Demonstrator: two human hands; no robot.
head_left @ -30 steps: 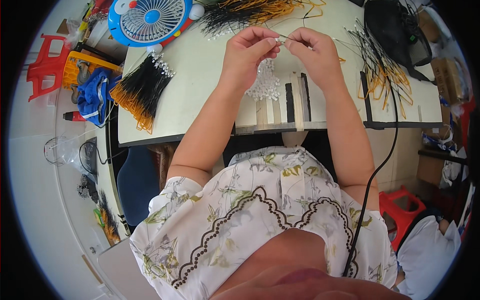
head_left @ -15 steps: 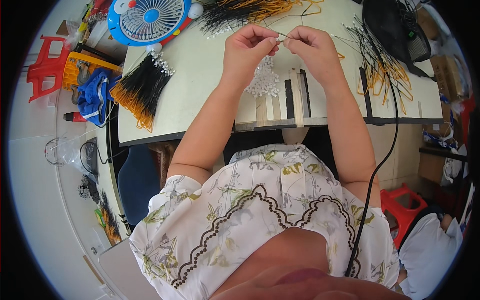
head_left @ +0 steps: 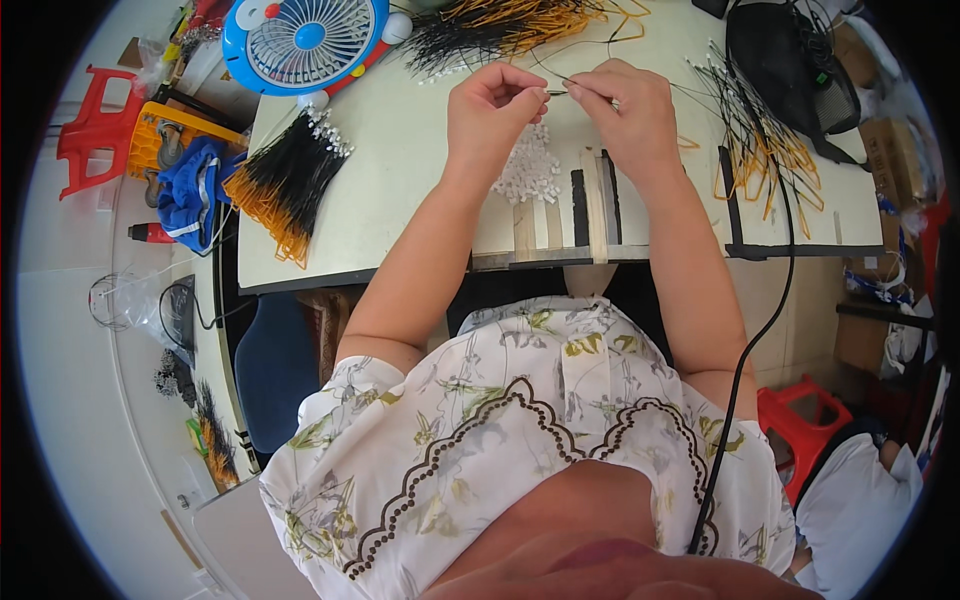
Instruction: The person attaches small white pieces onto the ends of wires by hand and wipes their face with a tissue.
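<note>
My left hand (head_left: 495, 110) and my right hand (head_left: 628, 105) face each other above the table, thumbs and fingertips pinched together. Between the fingertips runs a short stretch of thin black wire (head_left: 558, 93), gripped from both sides. Its ends are hard to follow, and whatever tiny part sits in the left fingertips is hidden. Just below the hands lies a pile of small white plastic pieces (head_left: 525, 178). On the left rests a thick bundle of black-and-orange wires (head_left: 290, 185) with white tips. Looser wires of the same kind (head_left: 768, 150) lie to the right.
A blue fan (head_left: 308, 38) stands at the back left, near another heap of black-and-orange wires (head_left: 500, 28). Strips of tape (head_left: 590, 205) line the table's front edge. A black bag (head_left: 790, 70) occupies the back right. A black cable (head_left: 765, 325) hangs over the right front edge.
Both hands appear slightly lower in the picture, along with the table. The fingertips have drawn a little apart, showing more of the black wire between them.
</note>
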